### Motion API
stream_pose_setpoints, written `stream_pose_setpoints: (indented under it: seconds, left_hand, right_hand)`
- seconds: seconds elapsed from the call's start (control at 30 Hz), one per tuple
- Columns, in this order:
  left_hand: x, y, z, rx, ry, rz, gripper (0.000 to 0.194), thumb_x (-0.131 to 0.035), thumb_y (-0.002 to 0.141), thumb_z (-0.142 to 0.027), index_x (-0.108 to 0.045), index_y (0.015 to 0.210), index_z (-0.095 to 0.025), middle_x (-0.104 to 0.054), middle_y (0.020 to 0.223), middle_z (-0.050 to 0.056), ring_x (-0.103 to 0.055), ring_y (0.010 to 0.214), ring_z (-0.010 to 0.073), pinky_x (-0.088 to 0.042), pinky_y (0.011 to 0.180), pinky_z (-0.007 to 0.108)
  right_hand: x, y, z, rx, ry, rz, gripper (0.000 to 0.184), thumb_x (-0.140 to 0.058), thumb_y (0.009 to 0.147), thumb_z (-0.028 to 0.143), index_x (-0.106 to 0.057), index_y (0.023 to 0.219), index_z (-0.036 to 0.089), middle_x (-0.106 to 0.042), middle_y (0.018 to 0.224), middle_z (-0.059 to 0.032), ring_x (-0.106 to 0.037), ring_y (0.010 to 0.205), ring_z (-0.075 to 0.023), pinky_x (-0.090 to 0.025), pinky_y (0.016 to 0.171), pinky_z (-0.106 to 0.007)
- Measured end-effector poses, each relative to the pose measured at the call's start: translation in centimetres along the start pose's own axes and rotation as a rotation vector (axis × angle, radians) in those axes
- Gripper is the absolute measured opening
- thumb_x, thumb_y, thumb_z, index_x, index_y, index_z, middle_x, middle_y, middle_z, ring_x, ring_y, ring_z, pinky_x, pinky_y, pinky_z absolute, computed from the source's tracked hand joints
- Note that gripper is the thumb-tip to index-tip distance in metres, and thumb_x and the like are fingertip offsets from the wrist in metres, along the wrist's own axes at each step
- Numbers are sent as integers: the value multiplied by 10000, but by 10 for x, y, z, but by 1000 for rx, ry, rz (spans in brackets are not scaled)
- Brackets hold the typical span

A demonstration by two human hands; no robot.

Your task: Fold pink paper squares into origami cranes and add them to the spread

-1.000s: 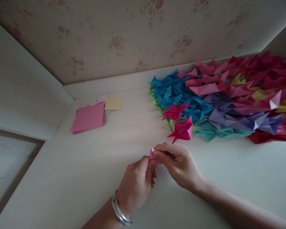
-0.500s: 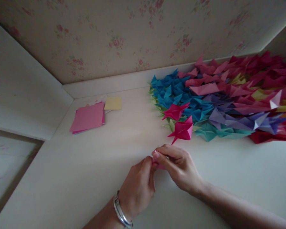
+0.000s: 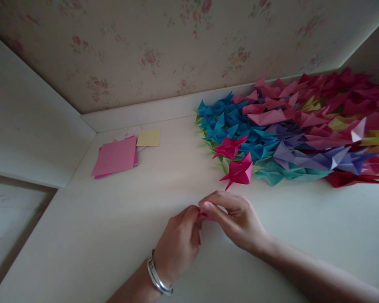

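Observation:
Between my two hands is a small folded piece of pink paper [image 3: 209,217], mostly covered by fingers. My left hand [image 3: 180,240], with silver bangles at the wrist, pinches it from the left. Thumb and forefinger of my right hand [image 3: 232,216] close on its upper edge from the right. The fingertips of both hands nearly meet. Just beyond them lie two bright pink origami cranes, a nearer crane [image 3: 240,169] and a farther crane [image 3: 230,147].
A large heap of folded cranes [image 3: 287,134] in blue, purple, teal, pink, red and yellow fills the back right. On the left lie a stack of pink paper squares [image 3: 115,158] and a yellow square [image 3: 148,137]. A flowered wall [image 3: 164,50] rises behind the white table [image 3: 91,235].
Both hands keep their pinch on the pink paper, with the fingers shifted slightly and less of the paper showing. The whole view has moved a little.

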State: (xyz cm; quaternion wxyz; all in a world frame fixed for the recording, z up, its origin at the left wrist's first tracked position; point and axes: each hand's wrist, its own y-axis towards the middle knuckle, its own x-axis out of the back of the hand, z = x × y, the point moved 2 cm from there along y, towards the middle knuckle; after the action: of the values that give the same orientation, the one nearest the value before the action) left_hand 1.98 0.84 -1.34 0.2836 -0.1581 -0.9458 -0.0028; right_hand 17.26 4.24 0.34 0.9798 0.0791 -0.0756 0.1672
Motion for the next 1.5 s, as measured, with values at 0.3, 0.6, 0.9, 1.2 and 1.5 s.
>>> stream_pose_setpoints:
  seconds: [0.3,0.6,0.9,1.2,1.5]
  left_hand:
    - [30,3,-1,-334,128,-294,188,-431,994,-137,-605,1002,-209,-619,833,7,-582,610,103,-479,607,209]
    - [28,4,2,-122,-128,-250,330,-426,1010,-285,-556,1306,-215,-648,1094,86,-661,659,123,-562,603,240]
    - [22,5,-5,122,-351,-156,275,-579,943,-376,-721,883,-149,-729,718,38,-697,596,150,-580,574,230]
    - [23,6,-3,127,-392,-181,282,-558,959,-372,-732,1013,-157,-741,784,34,-707,595,132,-601,569,219]
    - [21,4,-3,133,-523,-260,283,-531,972,-395,-518,1174,-198,-724,811,6,-702,556,128,-608,522,242]
  right_hand:
    - [5,2,-10,-381,581,93,435,-519,945,544,-670,1076,158,-685,728,-38,-648,591,-143,-537,582,-270]
    - [9,7,-10,-354,484,-133,269,-784,764,357,-720,923,150,-749,776,-38,-704,708,-170,-603,690,-301]
    - [5,0,-16,-91,50,-218,144,-686,860,279,-716,973,196,-759,866,-55,-712,743,-192,-573,642,-276]
    - [5,3,-5,-124,127,-16,254,-579,948,349,-747,892,167,-709,767,-36,-646,716,-161,-512,627,-255]
    - [8,1,-10,-164,253,-21,281,-614,928,398,-748,1031,174,-735,885,-75,-678,775,-186,-574,696,-305]
